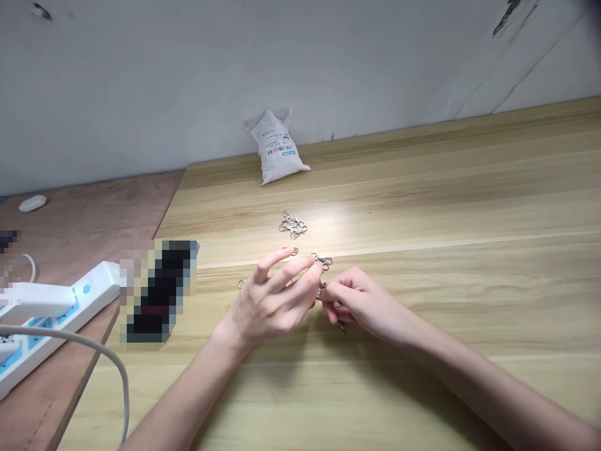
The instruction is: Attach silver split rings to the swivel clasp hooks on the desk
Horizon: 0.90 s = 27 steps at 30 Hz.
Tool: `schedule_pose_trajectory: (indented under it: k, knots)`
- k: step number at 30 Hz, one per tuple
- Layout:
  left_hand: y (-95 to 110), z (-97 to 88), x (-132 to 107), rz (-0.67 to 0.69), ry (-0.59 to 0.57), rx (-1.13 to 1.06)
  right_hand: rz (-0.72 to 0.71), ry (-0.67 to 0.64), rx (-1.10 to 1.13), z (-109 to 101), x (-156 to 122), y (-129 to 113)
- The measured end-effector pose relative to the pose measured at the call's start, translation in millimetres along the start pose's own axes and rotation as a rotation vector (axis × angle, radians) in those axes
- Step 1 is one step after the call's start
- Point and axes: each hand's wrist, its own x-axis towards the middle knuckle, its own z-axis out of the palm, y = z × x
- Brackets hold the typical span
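Note:
Just above the table my two hands meet at a small silvery metal clasp (321,289). My right hand (359,300) is closed, thumb and index finger pinching it. A dark metal piece (342,326) shows below the curled right fingers. From the left, my left hand (277,297) reaches the same clasp with its inner fingers, its outer fingers fanned out; its thumb is hidden. Beyond the left fingertips lie loose metal clasps (323,259) with rings. A small ring (241,284) peeks out left of that hand, and another metal piece (295,251) sits by its little finger.
A pile of metal clasps (293,225) lies farther back. Against the wall stands a white labelled plastic bag (278,150). At left are a pixelated dark phone-like object (159,291), a white power strip (96,297), a grey cable (123,369) and a white oval case (32,203).

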Motion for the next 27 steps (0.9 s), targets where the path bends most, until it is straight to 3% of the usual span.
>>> schedule_pose_trajectory:
  k: [6,10,12,17,21,27]
  knots:
    - [0,2.5,-2,0.004,-0.008,-0.027,-0.043,-0.019,-0.09,-3,1,2]
    - [-1,6.2,-4,-0.083,-0.016,-0.071,-0.277,0.306,-0.48,-5,2,2]
    - [-1,8.2,-4,-0.14,-0.019,-0.111,-0.422,0.371,-0.607,-6,2,3]
    - [0,10.4,-5,-0.233,-0.01,-0.198,-0.653,0.321,-0.753,-13,4,10]
    - [-2,8.9,-7,-0.275,-0.018,-0.225,-0.747,0.241,-0.823,-18,8,16]
    - [-5,7.5,-10,-0.328,-0.087,-0.251,-0.826,0.245,-0.877,-20,10,16]
